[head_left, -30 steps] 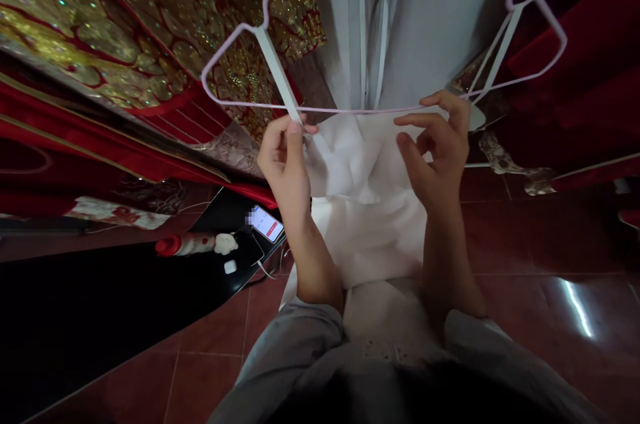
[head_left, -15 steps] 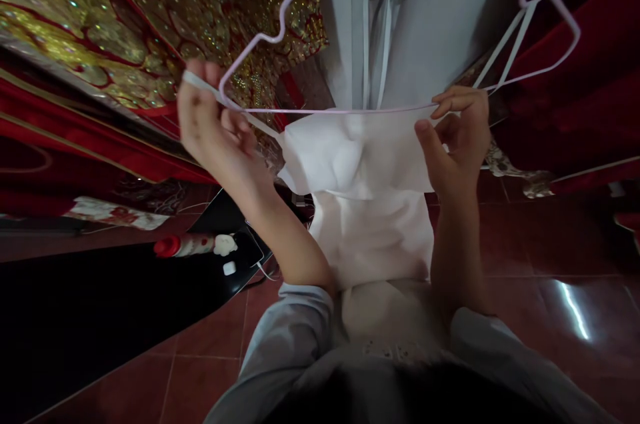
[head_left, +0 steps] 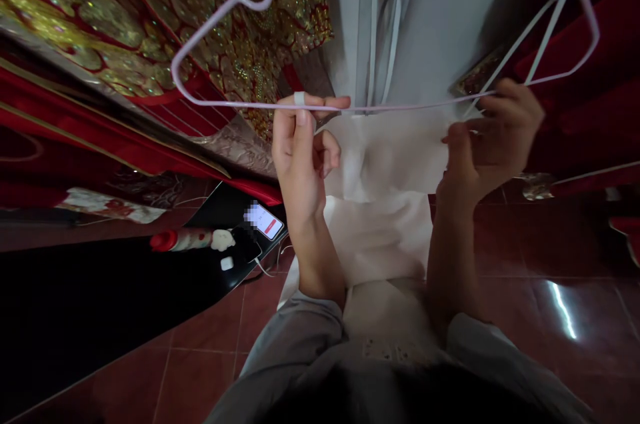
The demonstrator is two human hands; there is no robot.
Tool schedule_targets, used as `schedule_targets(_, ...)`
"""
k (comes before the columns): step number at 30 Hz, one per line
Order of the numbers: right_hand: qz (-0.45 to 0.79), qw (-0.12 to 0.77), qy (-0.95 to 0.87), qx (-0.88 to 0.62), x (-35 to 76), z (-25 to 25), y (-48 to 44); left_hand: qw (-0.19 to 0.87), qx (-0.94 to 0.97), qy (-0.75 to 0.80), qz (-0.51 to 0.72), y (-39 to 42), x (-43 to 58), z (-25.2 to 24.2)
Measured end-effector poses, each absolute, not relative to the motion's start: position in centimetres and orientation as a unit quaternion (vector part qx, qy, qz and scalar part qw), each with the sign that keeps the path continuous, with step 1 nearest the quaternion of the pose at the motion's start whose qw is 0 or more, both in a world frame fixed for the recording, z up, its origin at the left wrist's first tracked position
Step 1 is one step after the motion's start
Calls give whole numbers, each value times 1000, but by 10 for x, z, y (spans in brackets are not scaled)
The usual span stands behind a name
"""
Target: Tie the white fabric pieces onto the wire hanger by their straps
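Note:
A pale lilac hanger (head_left: 400, 107) spans the view, its lower bar running in front of me. My left hand (head_left: 303, 157) is at the left half of that bar, thumb and index finger closed on a narrow white strap (head_left: 299, 98) that lies over the index finger. My right hand (head_left: 493, 144) has its bent fingers around the bar near its right end. Beside it, another white strap (head_left: 543, 44) loops over the hanger's right shoulder. Below the bar hangs a white garment (head_left: 395, 151), partly covered by my hands; where its left strap joins is hidden.
Gold sequinned red garments (head_left: 200, 24) hang at the left, dark red cloth (head_left: 575, 131) at the right. A black table (head_left: 125, 304) at the lower left holds a red-capped bottle (head_left: 183, 240), a white case (head_left: 227, 263) and a lit phone (head_left: 267, 221). Red tiles (head_left: 525, 331) cover the floor.
My left hand has moved right, from the hanger's left corner to along its bar, with the strap on its finger. The hanger's left end has swung left; my right hand has shifted right.

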State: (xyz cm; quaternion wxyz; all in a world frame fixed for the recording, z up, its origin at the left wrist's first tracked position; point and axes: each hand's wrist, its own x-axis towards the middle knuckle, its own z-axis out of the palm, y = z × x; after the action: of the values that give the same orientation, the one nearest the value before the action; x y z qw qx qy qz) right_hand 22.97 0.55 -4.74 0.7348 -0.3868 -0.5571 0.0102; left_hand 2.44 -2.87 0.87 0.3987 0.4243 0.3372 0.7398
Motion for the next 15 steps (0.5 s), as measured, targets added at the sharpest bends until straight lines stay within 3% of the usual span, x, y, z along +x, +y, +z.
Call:
schedule_targets(3,10,798,-452,-397,246,-62,19,392,439,339,734,-30,30,10)
schedule_targets(7,148,753,-451,-455,257,-63,20,408,433,382,707,-29,33,7)
schedule_targets(15,151,719,-562,-380,243,6,2,414,424,379,711,-20,29,-5)
